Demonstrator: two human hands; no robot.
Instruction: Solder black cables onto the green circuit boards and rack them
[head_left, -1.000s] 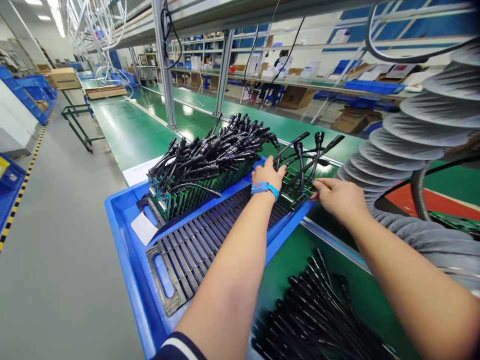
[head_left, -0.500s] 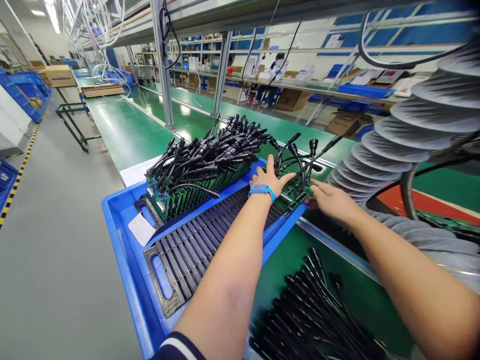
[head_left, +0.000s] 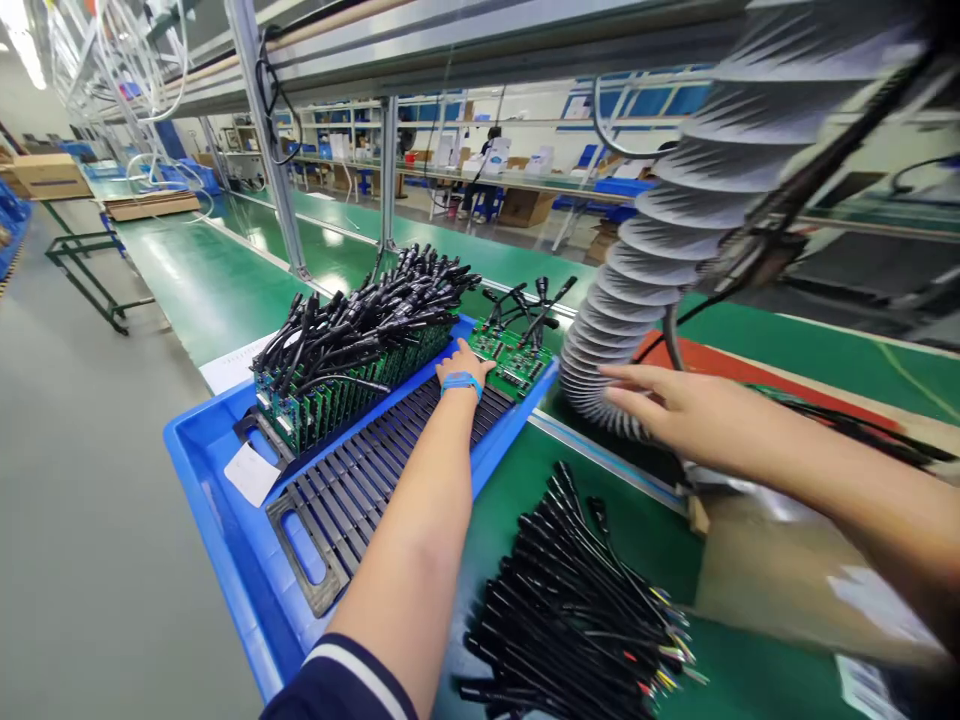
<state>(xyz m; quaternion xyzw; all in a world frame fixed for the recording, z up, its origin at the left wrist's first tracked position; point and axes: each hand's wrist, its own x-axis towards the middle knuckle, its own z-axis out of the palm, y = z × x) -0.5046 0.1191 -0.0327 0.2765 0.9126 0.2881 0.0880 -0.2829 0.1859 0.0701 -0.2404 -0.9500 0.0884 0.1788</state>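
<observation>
The left hand point(head_left: 459, 362) is at the left end of 1 flat green circuit board point(head_left: 517, 365). Its thumb and fingers are apart; whether the fingertips touch the board, I cannot tell. The right hand point(head_left: 667, 402) is in the air to the right, well apart from the board. Its fingertips are apart too, nothing is seen between them, and it is a little blurred.

The largest thing is the green bench point(head_left: 645, 530), which extends below both hands and far beyond the left hand. On it, under the left hand and forearm, sits 1 blue tray point(head_left: 217, 540). Behind the right hand rises 1 grey ribbed hose point(head_left: 630, 260), with its lower bend near the fingertips. In the tray, to the left of the left hand, stands 1 row of upright circuit boards point(head_left: 330, 412), and a thick tangle of black cables point(head_left: 390, 300) covers its top. Beside this row, 1 black slotted rack point(head_left: 352, 500) goes from the left hand towards the person.

Nearer to the person than both hands, 1 pile of loose black cables point(head_left: 555, 600) lies on the bench. The flat board extends to the right of the left hand, over the tray's far right part, and some cables stand up from it. Well left of the left hand lies 1 white paper slip point(head_left: 253, 474). Just behind the left hand, 1 blue wristband point(head_left: 463, 381) is around the wrist.
</observation>
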